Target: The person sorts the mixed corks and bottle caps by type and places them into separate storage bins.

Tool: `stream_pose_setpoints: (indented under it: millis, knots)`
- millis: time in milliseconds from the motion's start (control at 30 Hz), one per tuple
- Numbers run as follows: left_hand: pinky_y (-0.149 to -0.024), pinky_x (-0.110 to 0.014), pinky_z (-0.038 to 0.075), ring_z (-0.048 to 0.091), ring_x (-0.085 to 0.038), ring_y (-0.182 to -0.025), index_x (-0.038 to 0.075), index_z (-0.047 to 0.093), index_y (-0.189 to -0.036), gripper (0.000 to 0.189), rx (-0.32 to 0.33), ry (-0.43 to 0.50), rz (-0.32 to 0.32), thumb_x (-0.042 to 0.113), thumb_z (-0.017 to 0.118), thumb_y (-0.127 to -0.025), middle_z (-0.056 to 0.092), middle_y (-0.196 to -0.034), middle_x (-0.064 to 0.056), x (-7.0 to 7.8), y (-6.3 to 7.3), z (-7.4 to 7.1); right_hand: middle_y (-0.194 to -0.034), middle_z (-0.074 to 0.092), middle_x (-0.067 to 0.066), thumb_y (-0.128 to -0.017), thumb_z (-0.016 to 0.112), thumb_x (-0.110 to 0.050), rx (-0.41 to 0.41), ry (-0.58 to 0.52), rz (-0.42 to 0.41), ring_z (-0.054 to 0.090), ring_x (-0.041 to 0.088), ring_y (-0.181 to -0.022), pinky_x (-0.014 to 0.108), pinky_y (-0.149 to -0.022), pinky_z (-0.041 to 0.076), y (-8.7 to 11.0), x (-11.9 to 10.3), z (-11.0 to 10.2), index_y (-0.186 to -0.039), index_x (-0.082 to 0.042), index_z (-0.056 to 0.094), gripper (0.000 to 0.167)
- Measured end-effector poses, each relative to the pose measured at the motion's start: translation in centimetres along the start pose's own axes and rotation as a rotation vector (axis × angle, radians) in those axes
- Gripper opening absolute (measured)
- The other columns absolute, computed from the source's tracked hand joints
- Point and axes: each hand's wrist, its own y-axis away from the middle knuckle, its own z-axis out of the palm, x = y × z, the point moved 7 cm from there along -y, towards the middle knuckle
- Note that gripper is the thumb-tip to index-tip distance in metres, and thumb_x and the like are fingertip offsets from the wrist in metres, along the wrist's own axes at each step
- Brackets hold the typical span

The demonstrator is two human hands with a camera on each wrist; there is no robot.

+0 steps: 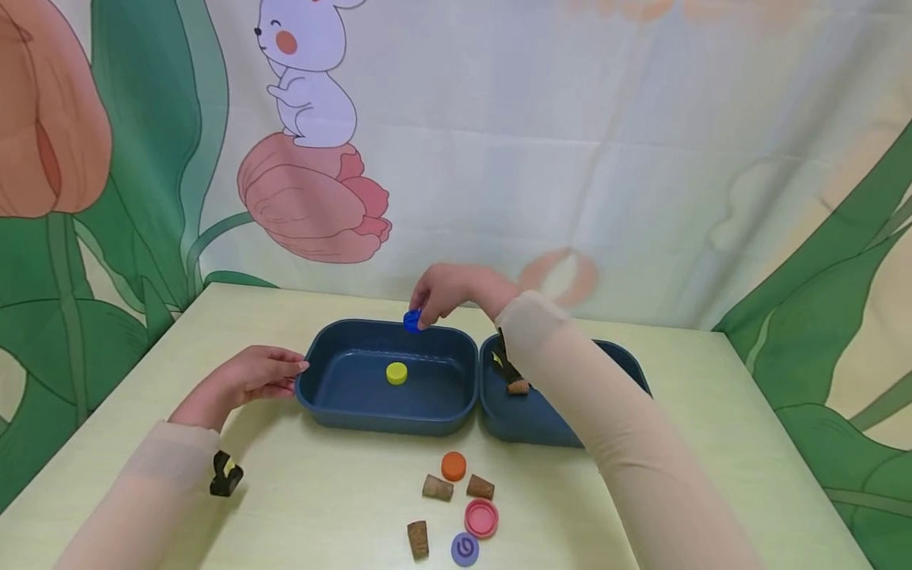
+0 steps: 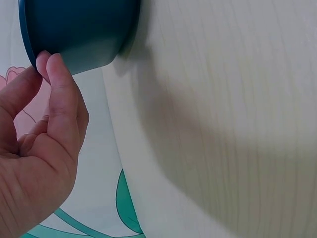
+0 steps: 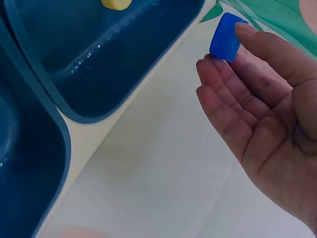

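Observation:
Between thumb and fingers, my right hand (image 1: pixel 445 293) pinches a blue bottle cap (image 1: pixel 412 321) above the far rim of the left dark blue tray (image 1: pixel 388 419). In the right wrist view the blue cap (image 3: pixel 227 37) is held by its sides, with the hand (image 3: pixel 267 104) apart from the tray. My left hand (image 1: pixel 267 370) grips the left rim of that same tray; the left wrist view has its thumb and fingers (image 2: pixel 62 79) at the rim. Inside the left tray lies a yellow bottle cap (image 1: pixel 397 374).
A second dark blue tray (image 1: pixel 527 427) stands beside the first, partly hidden by my right sleeve, with a cork (image 1: pixel 518 387) in it. In front lie an orange cap (image 1: pixel 453 466), a pink cap (image 1: pixel 481 518), a purple cap (image 1: pixel 465 549) and several corks (image 1: pixel 418 539).

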Motion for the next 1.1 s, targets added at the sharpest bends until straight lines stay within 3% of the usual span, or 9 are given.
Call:
stream_pose_setpoints:
  millis: [267, 533, 867, 1100]
  knots:
    - [-0.071, -0.019, 0.061, 0.062, -0.005, -0.072, -0.016, 0.04, -0.144, 0.054, -0.005, 0.018, 0.001, 0.02, 0.055, -0.107, 0.063, -0.08, 0.006, 0.0, 0.1, 0.0, -0.128, 0.068, 0.012, -0.098, 0.069, -0.018, -0.046, -0.027, 0.031, 0.064, 0.021, -0.105, 0.032, -0.104, 0.056, -2.2, -0.3, 1.6, -0.134, -0.005, 0.064, 0.039]
    - [-0.071, -0.018, 0.061, 0.062, -0.005, -0.072, -0.016, 0.04, -0.144, 0.053, -0.002, 0.024, -0.001, 0.02, 0.055, -0.106, 0.063, -0.08, 0.006, -0.2, 0.0, -0.1, -0.12, 0.069, 0.01, -0.098, 0.069, -0.019, -0.049, -0.019, 0.019, 0.061, 0.018, -0.099, 0.031, -0.102, 0.056, -3.9, -1.0, 2.7, -0.134, -0.007, 0.064, 0.039]
    - [-0.071, -0.018, 0.061, 0.063, -0.005, -0.072, -0.016, 0.04, -0.144, 0.054, -0.001, 0.027, 0.004, 0.02, 0.055, -0.106, 0.064, -0.081, 0.006, -0.4, -0.2, -0.2, -0.127, 0.07, 0.006, -0.096, 0.073, -0.022, -0.026, 0.008, 0.014, 0.065, 0.019, -0.108, 0.028, -0.101, 0.057, -5.8, -2.2, 4.3, -0.134, -0.011, 0.066, 0.04]
    - [-0.071, -0.018, 0.06, 0.062, -0.005, -0.072, -0.015, 0.04, -0.144, 0.054, -0.001, 0.024, 0.003, 0.02, 0.055, -0.106, 0.064, -0.08, 0.006, -0.2, -0.2, -0.1, -0.134, 0.068, 0.008, -0.097, 0.072, -0.021, -0.006, 0.018, -0.03, 0.066, 0.022, -0.116, 0.032, -0.107, 0.055, -7.1, -2.4, 5.6, -0.136, -0.009, 0.065, 0.041]
